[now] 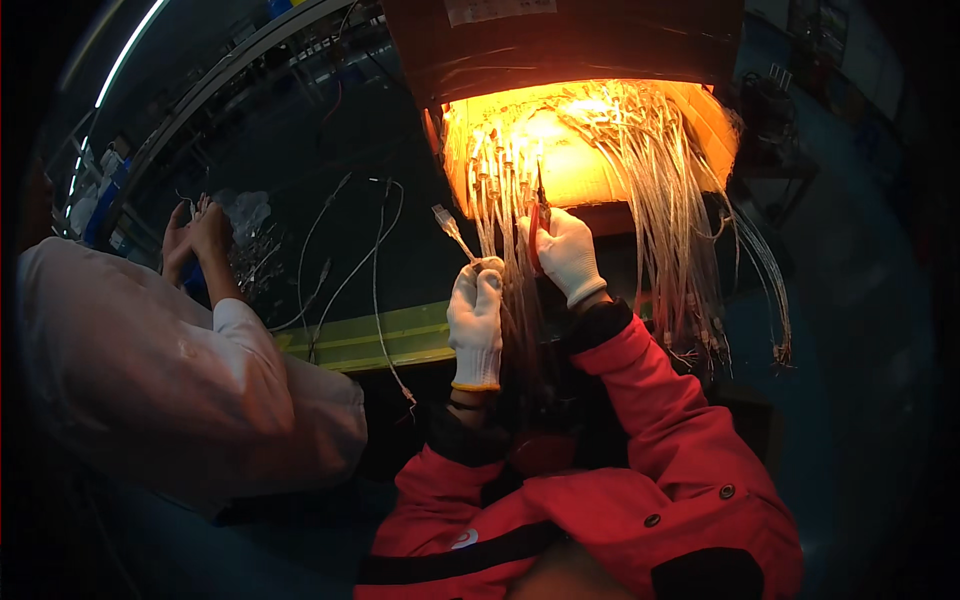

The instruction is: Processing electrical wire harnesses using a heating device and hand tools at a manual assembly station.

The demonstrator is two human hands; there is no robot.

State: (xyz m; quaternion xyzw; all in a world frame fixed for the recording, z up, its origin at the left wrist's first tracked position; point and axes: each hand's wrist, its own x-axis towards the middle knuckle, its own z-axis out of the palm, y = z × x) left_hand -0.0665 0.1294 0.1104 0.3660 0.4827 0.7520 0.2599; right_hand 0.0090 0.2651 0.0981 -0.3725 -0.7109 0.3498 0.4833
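My left hand (475, 318), in a white knitted glove, is closed on a clear-jacketed USB cable (455, 231). The cable's plug end sticks up above the fingers. My right hand (568, 256), gloved too, is wrapped round red-handled pliers (540, 225) whose dark, narrow tip points up into the lit box. How far the jaws are apart is too small to tell. Just beyond both hands, several cables (490, 185) stand with their plugs up at the left of the lit box (622, 178). A thick bundle of cables (655, 215) hangs over its front edge on the right.
A person in a pale top (170, 360) works at my left, hands near a heap of cables (262, 255). Loose cables (375, 270) lie on the dark bench, over its green-yellow edge (400, 335). The box's brown upper panel (570, 45) overhangs the glowing opening.
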